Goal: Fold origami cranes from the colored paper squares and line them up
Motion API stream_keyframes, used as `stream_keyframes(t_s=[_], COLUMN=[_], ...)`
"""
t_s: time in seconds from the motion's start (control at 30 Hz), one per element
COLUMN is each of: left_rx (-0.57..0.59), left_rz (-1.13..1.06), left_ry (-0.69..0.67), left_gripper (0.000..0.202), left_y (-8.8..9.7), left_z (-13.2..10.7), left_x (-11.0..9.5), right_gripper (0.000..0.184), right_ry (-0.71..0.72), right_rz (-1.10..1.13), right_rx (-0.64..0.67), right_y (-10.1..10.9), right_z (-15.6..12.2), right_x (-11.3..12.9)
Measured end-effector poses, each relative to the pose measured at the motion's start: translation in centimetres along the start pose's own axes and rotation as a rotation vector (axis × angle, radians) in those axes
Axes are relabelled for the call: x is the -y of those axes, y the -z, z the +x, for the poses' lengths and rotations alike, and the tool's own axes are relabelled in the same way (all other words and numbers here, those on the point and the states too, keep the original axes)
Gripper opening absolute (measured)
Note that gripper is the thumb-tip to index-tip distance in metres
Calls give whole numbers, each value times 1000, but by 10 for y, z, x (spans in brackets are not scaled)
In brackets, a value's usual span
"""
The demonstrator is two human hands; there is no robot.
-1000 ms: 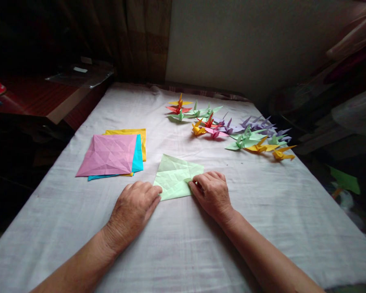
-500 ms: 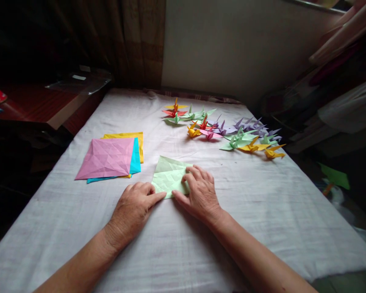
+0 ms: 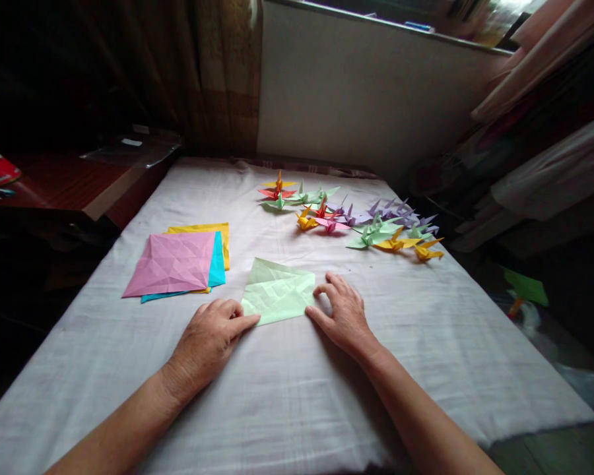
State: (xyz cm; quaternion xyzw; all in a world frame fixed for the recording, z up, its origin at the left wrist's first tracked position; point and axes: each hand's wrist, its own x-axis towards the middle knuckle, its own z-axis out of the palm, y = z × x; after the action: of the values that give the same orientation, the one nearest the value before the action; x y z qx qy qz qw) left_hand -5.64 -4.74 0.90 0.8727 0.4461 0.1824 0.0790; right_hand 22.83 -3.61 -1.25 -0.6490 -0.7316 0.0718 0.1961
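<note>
A creased light green paper sheet [image 3: 277, 295] lies flat on the white cloth-covered table [image 3: 287, 396]. My left hand [image 3: 210, 340] rests palm down, its index finger pressing on the sheet's near left corner, the other fingers curled. My right hand [image 3: 344, 313] lies with fingers spread at the sheet's right edge, the fingertips touching it. Neither hand has the paper lifted.
A stack of pink, cyan and yellow sheets [image 3: 178, 262] lies to the left. Several folded paper cranes [image 3: 356, 221] in mixed colours sit at the far right of the table. A dark wooden cabinet [image 3: 54, 178] stands to the left, clutter on the right.
My right hand slid off the top of the green sheet to its right edge, uncovering it. The left hand kept its finger on the near corner. The camera tilted up.
</note>
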Motion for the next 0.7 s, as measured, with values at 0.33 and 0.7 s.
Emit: stream_keyframes(t_s=[0.33, 0.7], left_rx=[81, 82], left_rz=[-99, 355], left_ry=[0, -261], left_gripper=[27, 41], left_y=[19, 9], left_z=[14, 73], left_x=[23, 54], right_gripper=[18, 64], right_ry=[77, 272], right_rz=[78, 124], right_rx=[-197, -39], right_y=[-8, 5], right_z=[-6, 16], right_x=[2, 26])
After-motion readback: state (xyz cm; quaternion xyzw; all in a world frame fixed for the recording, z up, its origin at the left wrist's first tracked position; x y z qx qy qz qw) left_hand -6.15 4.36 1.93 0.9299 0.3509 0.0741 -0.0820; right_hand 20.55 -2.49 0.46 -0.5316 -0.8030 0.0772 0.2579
